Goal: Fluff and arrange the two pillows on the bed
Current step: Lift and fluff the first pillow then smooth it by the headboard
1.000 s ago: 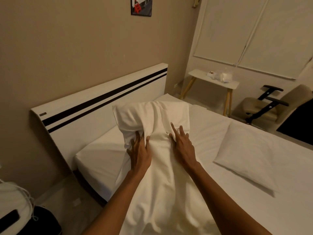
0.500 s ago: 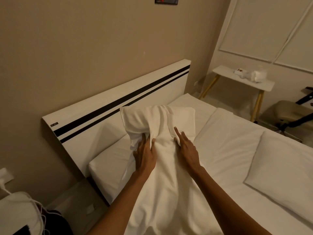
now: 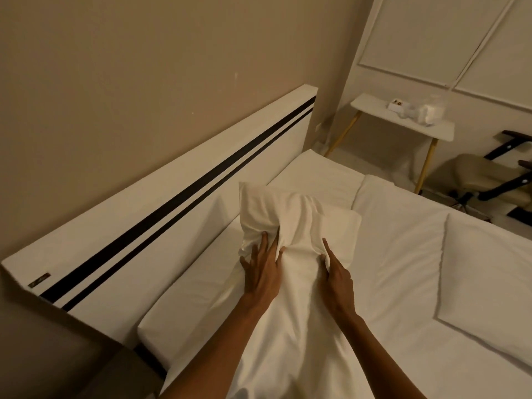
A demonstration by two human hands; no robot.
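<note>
Head view. Your left hand [image 3: 263,273] and right hand [image 3: 338,279]: fingers of both pinch bunched white fabric of the near pillow [image 3: 293,223]. Near pillow: white, creased, squeezed narrow at the middle, upper end puffed, held over the bed [image 3: 403,249] near the black-striped headboard [image 3: 172,203]. Second pillow [image 3: 489,277]: white, flat, lying on the bed to your right, well apart from your hands.

From my feed, the near pillow [image 3: 293,226] lies on the bed [image 3: 403,254] dead centre, the headboard [image 3: 161,226] behind it at ten o'clock. The second pillow [image 3: 486,286] lies at three o'clock, the bench [image 3: 403,122] at one, beyond the bed.
</note>
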